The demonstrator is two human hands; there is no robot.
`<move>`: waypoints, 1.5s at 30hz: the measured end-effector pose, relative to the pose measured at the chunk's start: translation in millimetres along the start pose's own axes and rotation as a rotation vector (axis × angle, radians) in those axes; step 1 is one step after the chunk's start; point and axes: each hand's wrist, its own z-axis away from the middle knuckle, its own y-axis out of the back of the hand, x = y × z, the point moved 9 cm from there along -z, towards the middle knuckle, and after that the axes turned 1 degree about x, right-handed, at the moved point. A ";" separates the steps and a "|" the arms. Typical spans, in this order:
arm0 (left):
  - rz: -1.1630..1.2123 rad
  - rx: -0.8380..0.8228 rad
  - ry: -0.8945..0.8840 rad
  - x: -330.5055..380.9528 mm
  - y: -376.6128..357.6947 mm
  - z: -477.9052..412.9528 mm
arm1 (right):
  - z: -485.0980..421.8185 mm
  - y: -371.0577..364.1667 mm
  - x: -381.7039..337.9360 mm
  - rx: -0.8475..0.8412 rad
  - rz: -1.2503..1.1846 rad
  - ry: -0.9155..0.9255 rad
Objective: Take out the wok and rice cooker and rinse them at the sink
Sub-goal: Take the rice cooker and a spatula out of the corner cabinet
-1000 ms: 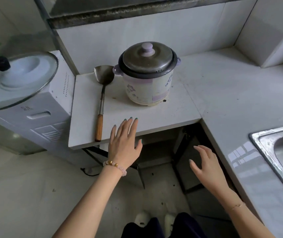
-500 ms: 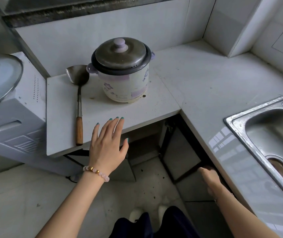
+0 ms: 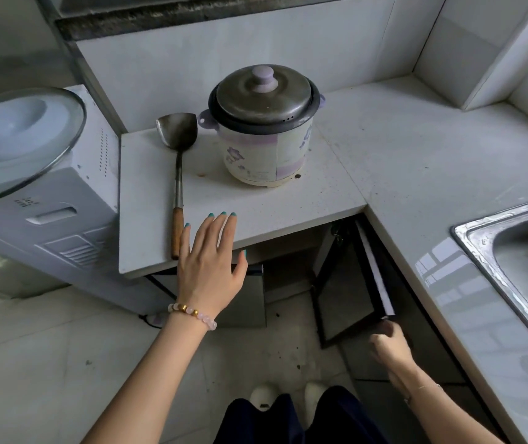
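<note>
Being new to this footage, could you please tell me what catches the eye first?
A lidded rice cooker stands on the counter, a spatula lying to its left. Below, the right hand grips the open cabinet door; the left hand is spread open at the counter's front.

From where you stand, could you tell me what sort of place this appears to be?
Most likely a home kitchen: a rice cooker and a metal spatula sit on a white counter, and a stainless steel sink is set into it on the right.

right hand [image 3: 390, 342] on cabinet door [image 3: 342, 293] corner
</note>
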 end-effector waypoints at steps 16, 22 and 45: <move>-0.041 -0.076 0.122 -32.7 3.6 28.8 | 60.6 -141.2 -64.5 -0.503 0.352 0.120; -0.056 -0.066 0.124 -29.7 12.6 19.9 | 99.8 -128.6 -155.7 -0.335 0.588 0.739; -0.129 0.139 0.187 19.0 83.0 -35.0 | 168.8 -43.8 -346.0 0.107 0.607 1.467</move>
